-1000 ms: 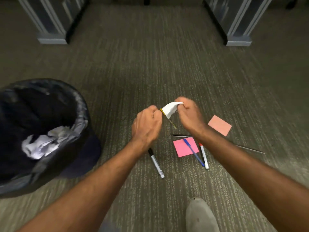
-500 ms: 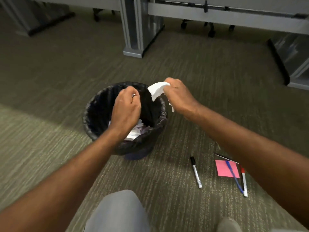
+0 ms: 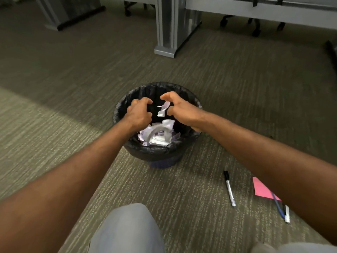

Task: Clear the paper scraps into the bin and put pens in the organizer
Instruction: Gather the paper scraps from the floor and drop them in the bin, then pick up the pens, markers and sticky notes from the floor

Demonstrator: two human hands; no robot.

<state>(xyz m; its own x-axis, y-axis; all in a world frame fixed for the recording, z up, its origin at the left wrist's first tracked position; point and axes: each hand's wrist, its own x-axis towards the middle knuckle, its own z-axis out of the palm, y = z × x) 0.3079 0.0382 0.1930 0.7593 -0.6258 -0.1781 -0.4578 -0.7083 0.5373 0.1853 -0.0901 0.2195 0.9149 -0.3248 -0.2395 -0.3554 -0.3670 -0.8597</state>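
A black-lined bin (image 3: 160, 152) stands on the carpet, with crumpled white paper (image 3: 158, 136) heaped inside. Both hands hover over its mouth. My left hand (image 3: 138, 112) has its fingers loosely curled and holds nothing I can see. My right hand (image 3: 182, 110) has thumb and fingers spread apart. A white paper scrap (image 3: 164, 110) hangs in the air between the two hands, above the heap. On the floor to the right lie a black-capped marker (image 3: 229, 189), a blue pen (image 3: 278, 205) and a white marker (image 3: 286, 214). No organizer is in view.
A pink sticky note (image 3: 261, 189) lies under the blue pen, partly hidden by my right forearm. A grey desk leg (image 3: 167, 33) stands behind the bin, with chair casters (image 3: 255, 30) further right. My knee (image 3: 127, 229) is at the bottom.
Both hands carried the white scrap from the pens on the floor to the bin. The right hand has let go, and the scrap now drops between the hands.
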